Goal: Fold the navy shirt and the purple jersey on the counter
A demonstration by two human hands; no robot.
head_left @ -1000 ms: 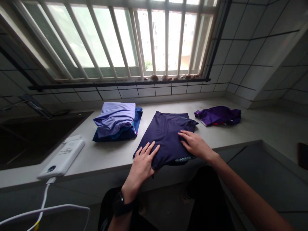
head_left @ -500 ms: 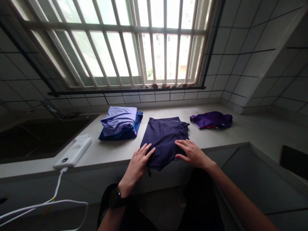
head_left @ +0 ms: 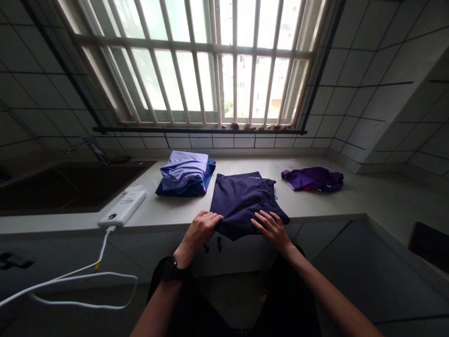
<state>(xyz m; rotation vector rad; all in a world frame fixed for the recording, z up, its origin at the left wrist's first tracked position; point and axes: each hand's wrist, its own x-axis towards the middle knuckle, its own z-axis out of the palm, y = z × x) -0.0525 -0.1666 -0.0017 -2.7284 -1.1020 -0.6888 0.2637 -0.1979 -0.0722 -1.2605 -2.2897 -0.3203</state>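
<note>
A dark navy garment (head_left: pixel 242 199), folded into a rough square, lies on the counter with its front part hanging over the edge. My left hand (head_left: pixel 203 228) pinches its near left corner, fingers closed on the fabric. On the near right part of the cloth rests my right hand (head_left: pixel 271 227), fingers apart and flat on top. Creases run across the garment's middle. A folded lavender garment (head_left: pixel 185 166) lies on a blue one (head_left: pixel 164 189) to the left. Farther right is a crumpled purple garment (head_left: pixel 312 179).
A white power bank (head_left: pixel 122 208) with a white cable (head_left: pixel 105 245) lies near the counter's front edge, beside the dark sink (head_left: pixel 80 187). Behind the counter is a barred window (head_left: pixel 196 51). A dark object (head_left: pixel 430 245) sits at the far right.
My left hand has closed from a flat touch to a pinch on the navy garment's corner. The right near part of the garment now spreads farther right. The view has shifted left.
</note>
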